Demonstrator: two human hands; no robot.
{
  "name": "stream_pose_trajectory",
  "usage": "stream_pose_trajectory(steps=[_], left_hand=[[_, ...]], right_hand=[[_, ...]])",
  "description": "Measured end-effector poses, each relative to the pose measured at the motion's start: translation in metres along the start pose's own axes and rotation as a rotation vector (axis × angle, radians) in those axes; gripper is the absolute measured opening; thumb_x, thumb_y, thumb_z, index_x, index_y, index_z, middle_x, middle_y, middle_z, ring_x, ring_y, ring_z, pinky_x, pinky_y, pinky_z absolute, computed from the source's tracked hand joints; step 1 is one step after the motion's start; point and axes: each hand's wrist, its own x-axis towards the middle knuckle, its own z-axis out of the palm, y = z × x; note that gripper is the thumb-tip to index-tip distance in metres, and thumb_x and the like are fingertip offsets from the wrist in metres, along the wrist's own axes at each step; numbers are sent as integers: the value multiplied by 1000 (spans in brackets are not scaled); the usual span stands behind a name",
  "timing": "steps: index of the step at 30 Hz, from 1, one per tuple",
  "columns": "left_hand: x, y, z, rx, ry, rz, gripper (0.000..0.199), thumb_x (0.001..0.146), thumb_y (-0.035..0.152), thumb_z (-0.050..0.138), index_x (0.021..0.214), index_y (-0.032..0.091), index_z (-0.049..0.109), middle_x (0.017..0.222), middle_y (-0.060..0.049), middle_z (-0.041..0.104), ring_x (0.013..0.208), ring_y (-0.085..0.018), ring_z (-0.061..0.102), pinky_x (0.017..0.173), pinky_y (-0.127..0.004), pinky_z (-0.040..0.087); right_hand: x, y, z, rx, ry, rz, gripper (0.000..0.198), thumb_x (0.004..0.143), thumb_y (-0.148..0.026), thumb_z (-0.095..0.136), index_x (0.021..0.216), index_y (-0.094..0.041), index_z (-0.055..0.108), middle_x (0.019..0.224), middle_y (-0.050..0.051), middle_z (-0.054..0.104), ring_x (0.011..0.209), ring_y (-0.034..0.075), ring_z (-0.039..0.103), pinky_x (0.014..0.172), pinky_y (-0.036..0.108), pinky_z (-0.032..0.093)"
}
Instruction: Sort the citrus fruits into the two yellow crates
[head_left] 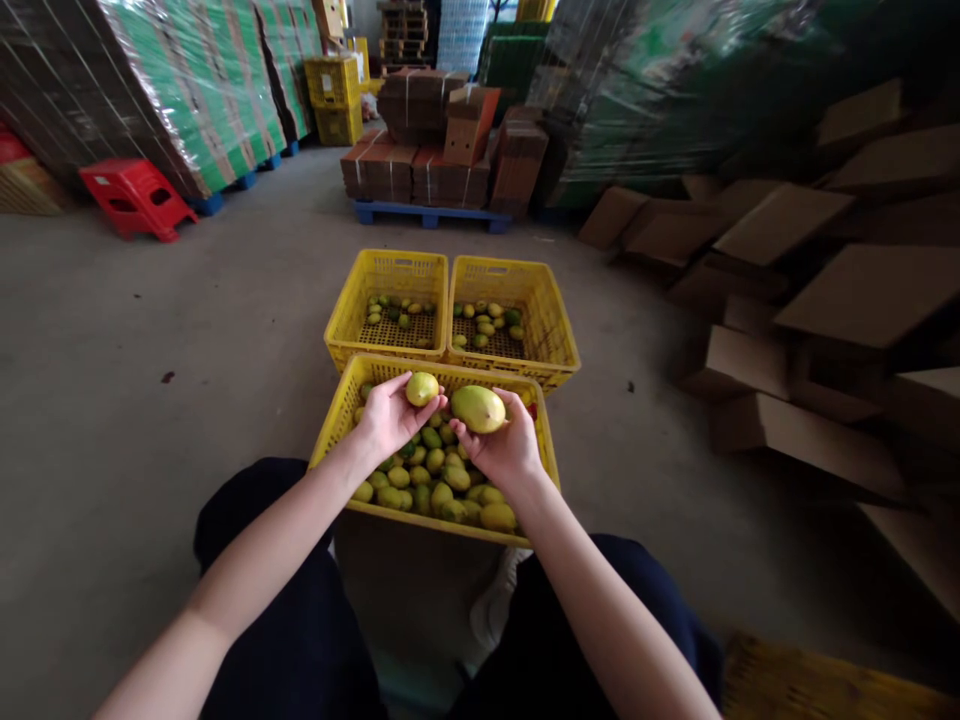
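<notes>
My left hand [391, 415] is closed around a small yellow-green lemon [422, 389]. In my right hand [506, 440] rests a larger, longer lemon [478, 409], its pointed end turned to the right, with the fingers curled under it. The two fruits are held side by side, a little apart, above the near yellow crate [442, 527]. Many green and yellow lemons [436, 460] lie loose inside that crate, partly hidden by my hands and forearms.
Beyond stand two more yellow crates, the left [335, 318] and the right [559, 318], each with several lemons at the bottom. Cardboard boxes [780, 400] are heaped at the right. A red stool [139, 198] stands far left; a blue pallet [431, 213] bears bundled cardboard [450, 180] behind.
</notes>
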Motion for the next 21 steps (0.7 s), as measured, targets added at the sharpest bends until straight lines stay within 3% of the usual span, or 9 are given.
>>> stream_pose_trajectory(steps=[11, 21], left_hand=[[6, -1, -2, -31, 0, -23, 29, 97, 26, 40, 102, 4, 58, 77, -12, 63, 64, -14, 64, 58, -18, 58], [8, -3, -1, 18, 32, 21, 23, 95, 23, 45, 93, 5, 58, 75, -11, 64, 63, -13, 63, 58, -18, 58]], right_hand=[[0, 1, 6, 8, 119, 32, 23, 80, -35, 49, 83, -17, 62, 60, 7, 68, 49, 17, 60, 43, 25, 53], [1, 2, 5, -83, 144, 69, 25, 80, -37, 46, 81, -17, 61, 57, 7, 65, 47, 16, 57, 39, 23, 47]])
